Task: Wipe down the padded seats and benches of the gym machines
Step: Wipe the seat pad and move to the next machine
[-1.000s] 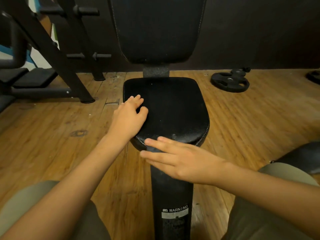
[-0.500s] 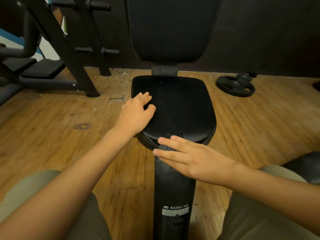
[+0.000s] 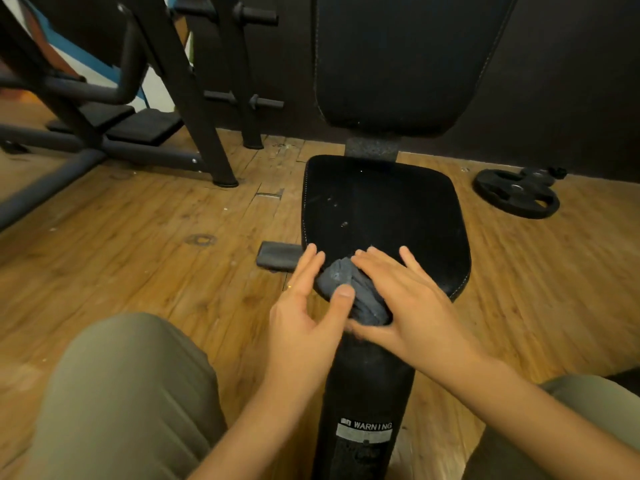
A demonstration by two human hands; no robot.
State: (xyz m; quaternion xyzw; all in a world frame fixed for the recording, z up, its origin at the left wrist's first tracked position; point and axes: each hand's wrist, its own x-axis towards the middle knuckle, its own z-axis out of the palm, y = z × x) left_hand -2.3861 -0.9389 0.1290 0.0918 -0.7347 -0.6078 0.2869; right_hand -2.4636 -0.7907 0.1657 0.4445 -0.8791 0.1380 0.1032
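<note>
As seen from the head view, looking down on a black seat [image 3: 381, 209] with its backrest [image 3: 408, 64] upright behind. Pale specks scattered over the seat's top. Grey cloth [image 3: 367, 303] bunched on the seat's near edge, just above the post [image 3: 367, 375]. Left hand [image 3: 304, 306] at the seat's near-left corner, fingers straight along the edge, thumb set on the cloth, pinching it. Right hand [image 3: 412, 299] laid flat over the cloth and seat, fingers spread, thumb along the cloth's near side. Thumbs near each other. White WARNING label [image 3: 365, 431] low on the post. Dark stub [image 3: 277, 256] jutting left from under the seat, over the wood floor [image 3: 138, 237]. Weight plate [image 3: 516, 194] flat on the floor, well right of the seat; smaller plate [image 3: 540, 174] just behind it. Black rack [image 3: 194, 98] at far left. Olive-clad knees [image 3: 121, 393] either side of the post
</note>
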